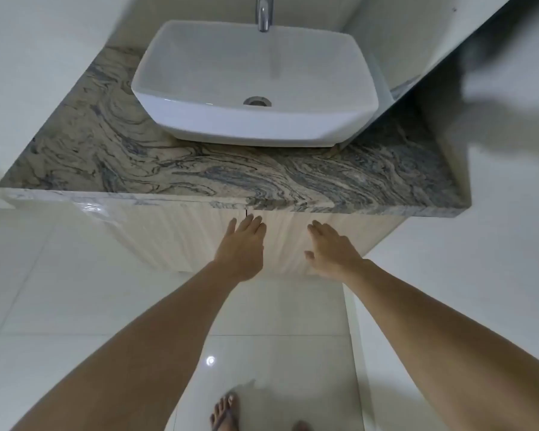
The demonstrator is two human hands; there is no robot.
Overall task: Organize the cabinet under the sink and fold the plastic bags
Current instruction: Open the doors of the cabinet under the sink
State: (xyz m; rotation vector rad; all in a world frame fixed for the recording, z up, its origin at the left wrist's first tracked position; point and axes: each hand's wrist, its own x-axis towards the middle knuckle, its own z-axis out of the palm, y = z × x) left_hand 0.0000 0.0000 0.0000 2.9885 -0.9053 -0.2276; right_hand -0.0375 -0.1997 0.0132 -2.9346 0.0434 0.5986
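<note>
Stage: as the cabinet doors (293, 241) are shut and both arms are stretched toward them, the task is judged to be at its very start, with opening the step in hand.
Cabinet: pale wood-grain doors are set under the stone counter (199, 169), recessed beneath its near edge; a thin seam between two leaves is seen at the top centre. No handles can be made out.
Left hand (241, 248): held flat, fingers straight and close together, nothing grasped; the fingertips are placed at the top of the seam, just under the counter lip, probably so that a door edge can be hooked. Actual contact with the door cannot be told.
Right hand (332, 248): spread loosely, fingers extended, thumb out to the left, nothing held; it is set to the right of the seam, over the right leaf, presumably for that leaf.
Plastic bags: not in view; they are presumed to lie behind the closed doors.
Sink (255, 85): white basin seated on the far part of the counter, drain (257, 101) visible, faucet (264, 14) above at the far edge.
Floor (75, 290): glossy white tiles, near side; one foot in a sandal (226, 412) is seen at the bottom edge.
Caution: doors swinging toward the standing person may need a step back.
</note>
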